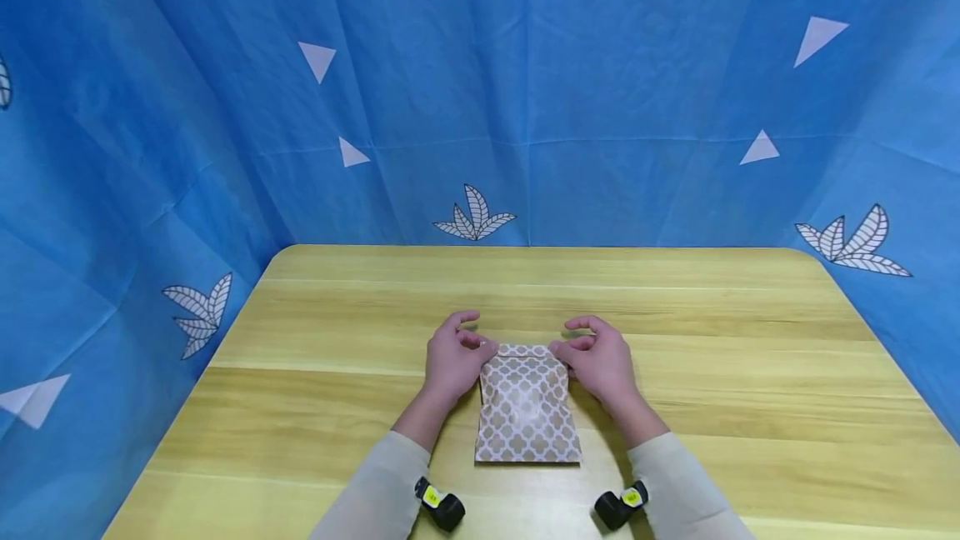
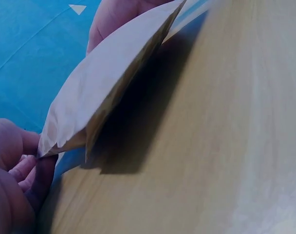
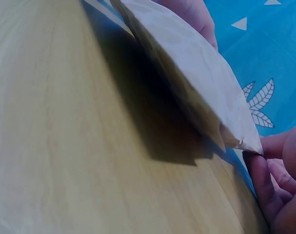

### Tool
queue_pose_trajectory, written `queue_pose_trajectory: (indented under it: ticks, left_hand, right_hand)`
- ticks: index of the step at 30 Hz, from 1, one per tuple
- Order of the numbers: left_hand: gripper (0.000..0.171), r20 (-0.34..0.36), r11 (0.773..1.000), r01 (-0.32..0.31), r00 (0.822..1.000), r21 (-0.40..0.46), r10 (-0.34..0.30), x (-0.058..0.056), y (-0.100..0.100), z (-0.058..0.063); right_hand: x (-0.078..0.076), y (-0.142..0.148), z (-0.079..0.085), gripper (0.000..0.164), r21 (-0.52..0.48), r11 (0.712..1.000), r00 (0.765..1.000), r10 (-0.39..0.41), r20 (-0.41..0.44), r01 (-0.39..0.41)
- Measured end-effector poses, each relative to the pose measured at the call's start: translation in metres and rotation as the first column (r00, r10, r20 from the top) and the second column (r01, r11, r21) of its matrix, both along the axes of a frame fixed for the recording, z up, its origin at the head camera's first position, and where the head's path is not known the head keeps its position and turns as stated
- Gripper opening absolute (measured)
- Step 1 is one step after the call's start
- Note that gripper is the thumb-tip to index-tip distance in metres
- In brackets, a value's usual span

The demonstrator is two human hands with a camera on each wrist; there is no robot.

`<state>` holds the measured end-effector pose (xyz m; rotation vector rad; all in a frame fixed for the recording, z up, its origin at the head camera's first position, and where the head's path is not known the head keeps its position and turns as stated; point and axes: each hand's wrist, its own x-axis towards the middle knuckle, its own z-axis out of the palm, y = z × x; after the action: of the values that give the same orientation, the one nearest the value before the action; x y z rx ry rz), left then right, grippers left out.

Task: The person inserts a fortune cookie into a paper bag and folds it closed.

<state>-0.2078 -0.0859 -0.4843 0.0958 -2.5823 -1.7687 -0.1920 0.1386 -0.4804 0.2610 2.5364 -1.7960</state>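
Observation:
A tan paper bag (image 1: 525, 415) with a white lattice pattern is in the middle of the head view, its far end folded over into a narrow strip. At the left corner of that fold, my left hand (image 1: 456, 361) pinches the paper between thumb and fingers. My right hand (image 1: 602, 361) pinches the opposite corner the same way. From the side in the left wrist view, the bag (image 2: 99, 73) bulges and its body tilts above the tabletop, casting a dark shadow. The right wrist view shows the bag's (image 3: 187, 63) other side edge, with the fingers pinching its corner.
A light wood-grain table (image 1: 735, 340) spreads out around the bag. Behind it and along both sides hangs a blue curtain (image 1: 600, 90) with white triangles and leaf prints. A small black camera (image 1: 442, 509) sits at my left cuff, and another black camera (image 1: 618, 508) at the right.

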Motion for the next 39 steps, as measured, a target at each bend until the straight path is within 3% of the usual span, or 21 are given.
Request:
queue_pose_trajectory:
  ticks: [14, 27, 39]
  left_hand:
    - [0.05, 0.028, 0.994, -0.029, 0.999, -0.101, 0.032, -0.004, 0.005, 0.009]
    - [0.038, 0.023, 0.996, 0.02, 1.0, -0.089, -0.018, -0.009, 0.005, 0.012]
    - [0.034, 0.048, 0.997, 0.017, 0.999, -0.079, -0.013, -0.008, 0.005, 0.018]
  right_hand:
    - [-0.003, -0.001, 0.0, 0.04, 0.014, 1.0, 1.0, 0.007, 0.019, -0.008]
    - [-0.008, 0.0, 0.007, 0.039, -0.007, 0.999, 0.998, 0.048, 0.043, -0.048]
    - [-0.008, 0.001, 0.008, 0.04, -0.019, 0.998, 0.997, 0.054, 0.057, -0.053]
